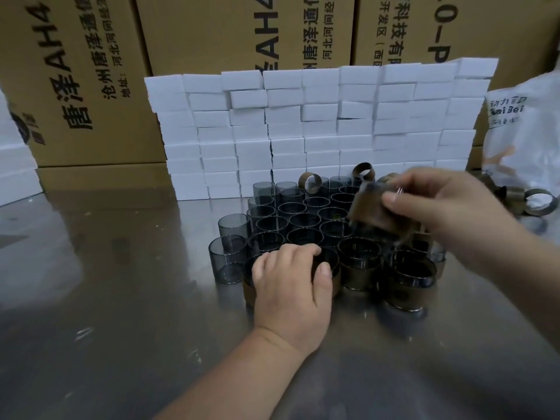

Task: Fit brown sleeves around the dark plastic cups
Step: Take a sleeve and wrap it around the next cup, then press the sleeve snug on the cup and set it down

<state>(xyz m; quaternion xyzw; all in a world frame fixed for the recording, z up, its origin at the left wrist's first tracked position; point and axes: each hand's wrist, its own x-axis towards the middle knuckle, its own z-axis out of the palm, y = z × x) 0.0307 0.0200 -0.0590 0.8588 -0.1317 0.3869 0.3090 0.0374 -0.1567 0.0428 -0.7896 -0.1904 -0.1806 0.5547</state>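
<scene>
Several dark translucent plastic cups (274, 224) stand packed together on a shiny metal table (121, 328). Along the front row, cups wear brown sleeves (360, 275). My left hand (291, 280) grips the rim of a sleeved cup (328, 268) at the front left of the cluster. Above the right side of the cluster, my right hand (439, 213) holds a tilted, blurred cup with a brown sleeve (374, 212) around it. Loose brown sleeves (309, 180) lie on the back cups.
A wall of white foam blocks (318, 128) stands behind the cups, with big cardboard boxes (91, 71) behind it. At the right, a white plastic bag (524, 137) and more loose sleeve rings (541, 201) lie on the table.
</scene>
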